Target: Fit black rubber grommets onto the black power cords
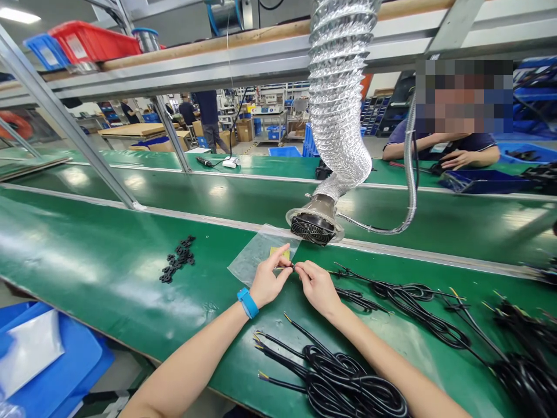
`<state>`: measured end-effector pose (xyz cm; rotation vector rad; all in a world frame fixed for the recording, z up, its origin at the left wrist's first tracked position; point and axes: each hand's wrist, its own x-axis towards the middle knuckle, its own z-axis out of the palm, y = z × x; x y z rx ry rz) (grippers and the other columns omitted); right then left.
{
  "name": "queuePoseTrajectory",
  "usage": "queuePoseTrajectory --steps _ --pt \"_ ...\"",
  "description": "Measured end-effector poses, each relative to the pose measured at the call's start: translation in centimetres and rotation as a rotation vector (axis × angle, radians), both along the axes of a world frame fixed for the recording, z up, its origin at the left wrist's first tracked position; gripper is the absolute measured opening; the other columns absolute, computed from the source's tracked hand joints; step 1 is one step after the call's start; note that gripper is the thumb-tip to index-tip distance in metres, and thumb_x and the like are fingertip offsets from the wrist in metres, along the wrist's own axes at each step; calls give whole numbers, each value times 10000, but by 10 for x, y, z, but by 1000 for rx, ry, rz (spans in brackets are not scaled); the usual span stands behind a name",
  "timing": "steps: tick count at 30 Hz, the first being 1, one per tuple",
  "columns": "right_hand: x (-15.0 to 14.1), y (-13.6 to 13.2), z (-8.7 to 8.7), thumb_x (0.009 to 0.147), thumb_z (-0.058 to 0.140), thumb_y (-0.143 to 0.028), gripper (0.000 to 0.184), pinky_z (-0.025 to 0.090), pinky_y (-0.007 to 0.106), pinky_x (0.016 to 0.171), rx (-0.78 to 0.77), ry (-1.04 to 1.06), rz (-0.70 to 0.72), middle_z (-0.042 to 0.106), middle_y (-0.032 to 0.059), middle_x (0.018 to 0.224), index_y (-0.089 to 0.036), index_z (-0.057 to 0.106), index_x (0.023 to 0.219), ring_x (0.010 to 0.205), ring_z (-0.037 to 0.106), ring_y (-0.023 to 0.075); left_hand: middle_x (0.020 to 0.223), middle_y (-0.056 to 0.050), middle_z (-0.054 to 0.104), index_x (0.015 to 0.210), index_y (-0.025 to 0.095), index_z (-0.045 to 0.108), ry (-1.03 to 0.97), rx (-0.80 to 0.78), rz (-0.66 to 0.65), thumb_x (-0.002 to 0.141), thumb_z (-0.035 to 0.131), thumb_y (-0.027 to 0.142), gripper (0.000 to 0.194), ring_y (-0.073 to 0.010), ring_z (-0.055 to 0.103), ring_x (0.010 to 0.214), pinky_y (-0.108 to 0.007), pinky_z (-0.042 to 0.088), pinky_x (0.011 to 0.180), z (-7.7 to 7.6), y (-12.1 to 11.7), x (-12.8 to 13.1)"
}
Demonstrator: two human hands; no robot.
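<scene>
Black and tiny, a part (pixel 293 266) is pinched where the nearly closed fingers of left hand (pixel 266 283) and right hand (pixel 319 287) meet, seemingly for steadiness, coiled cables (pixel 333 371) lying handily bodyward of those fingers

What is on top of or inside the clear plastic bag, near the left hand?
A yellow patch shows within the clear plastic bag's outline; inside or on top, I cannot tell. The left hand covers part of both, so anything beneath is hidden.
</scene>
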<state>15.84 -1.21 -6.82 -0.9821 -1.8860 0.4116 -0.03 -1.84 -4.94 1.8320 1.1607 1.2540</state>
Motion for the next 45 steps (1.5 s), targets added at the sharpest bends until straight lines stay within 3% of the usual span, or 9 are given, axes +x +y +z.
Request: queuePoseTrajectory --steps 6,13,20,28,33,38,42,45 --pt "0 1 2 975 387 -290 320 494 282 647 -61 13 30 640 54 701 -196 633 793 660 618 182 868 2 655 1387 216 476 40 35 -14 858 568 178 538 -123 621 813 -300 517 865 0 0 -1" --pt "1 2 9 927 422 -305 287 509 304 725 -235 113 59 702 70 822 -196 654 799 753 646 201 930 -17 661 1402 212 454 -15 42 -18 827 576 149 591 -135 627 884 -307 514 898 4 -2 1" --pt "1 2 11 915 417 -341 300 456 278 642 -308 129 90 662 39 715 -192 615 746 665 598 181 915 -11 662 1407 215 440 -16 38 -27 806 573 123 622 -128 630 859 -287 530 856 4 -2 1" --pt "3 2 13 916 395 -390 349 348 253 535 -338 85 98 538 -6 594 -192 545 671 525 446 131 921 -9 671 1418 214 426 4 46 -40 792 570 115 650 -133 639 864 -289 531 857 5 -1 -1" --pt "3 2 12 924 390 -399 372 350 249 511 -324 72 103 545 -5 569 -190 563 669 504 454 130 897 -9 677 1419 215 427 9 63 -36 776 559 103 666 -137 641 850 -288 547 825 6 -1 0" --pt "6 2 15 943 407 -402 372 464 284 623 -200 37 106 695 53 745 -191 646 750 657 626 186 921 -11 687 1378 220 485 29 94 -11 761 555 86 635 -140 650 852 -303 553 849 9 -1 0" --pt "16 3 20 929 469 -436 320 475 309 627 -56 -150 68 708 63 790 -214 685 849 666 648 202 919 -13 686 1356 214 505 22 116 25 749 560 79 624 -146 651 846 -312 564 842 9 -1 -1" --pt "29 3 19 892 526 -486 303 439 304 539 -70 -299 81 681 33 712 -230 664 809 576 619 192 907 -13 683 1328 208 529 11 138 40 733 563 74 611 -150 650 834 -312 569 831 8 0 -1"
